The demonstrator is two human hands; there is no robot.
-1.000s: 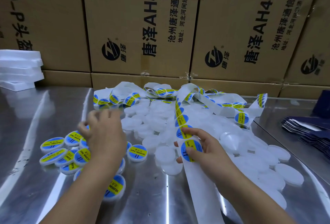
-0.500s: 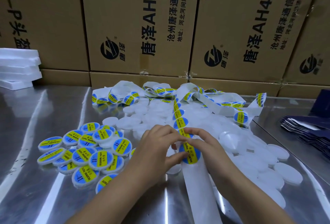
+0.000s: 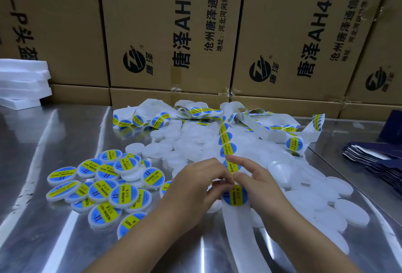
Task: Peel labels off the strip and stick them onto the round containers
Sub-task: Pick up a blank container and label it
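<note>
Your left grip (image 3: 193, 190) curls its fingertips onto the left edge of a blue-and-yellow label (image 3: 236, 195), pinching it, while your right grip (image 3: 258, 185) holds the strip (image 3: 241, 235) just beside it, thumb on top and forefinger straight. The strip runs from the near edge of the desk (image 3: 65, 133) up between both grips and loops away over the plain containers (image 3: 191, 144), which spread behind and to your right. Labelled containers (image 3: 104, 188) lie heaped to your left, and boxes (image 3: 174, 33) stand behind.
</note>
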